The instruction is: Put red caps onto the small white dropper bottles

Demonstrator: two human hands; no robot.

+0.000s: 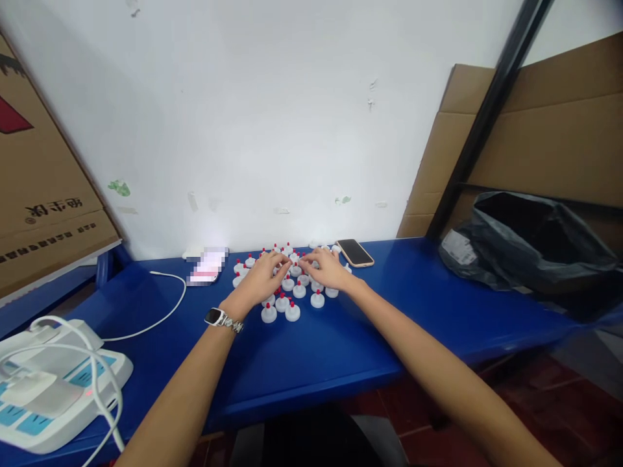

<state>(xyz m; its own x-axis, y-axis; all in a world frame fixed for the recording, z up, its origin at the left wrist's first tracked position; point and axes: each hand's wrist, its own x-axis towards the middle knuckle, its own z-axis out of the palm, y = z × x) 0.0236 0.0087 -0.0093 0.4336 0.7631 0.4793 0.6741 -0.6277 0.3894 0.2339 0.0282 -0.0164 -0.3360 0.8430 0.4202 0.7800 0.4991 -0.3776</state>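
Small white caps [292, 312] with red tips stand clustered upright on the blue table [341, 350].

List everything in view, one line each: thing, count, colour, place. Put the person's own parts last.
caps: a cluster of many, white with red tips, middle of the table under the hands
table: one, blue, across the view
phone: one, dark screen with pale rim, right of the caps
blurred item: one, pinkish white, left of the caps
cable: one, white, left part of the table
device: one, white with blue panels, near left corner
bag: one, black, right end
cardboard boxes: brown, far left and right
wristwatch: one, silver, left wrist
left hand: on the caps
right hand: on the caps
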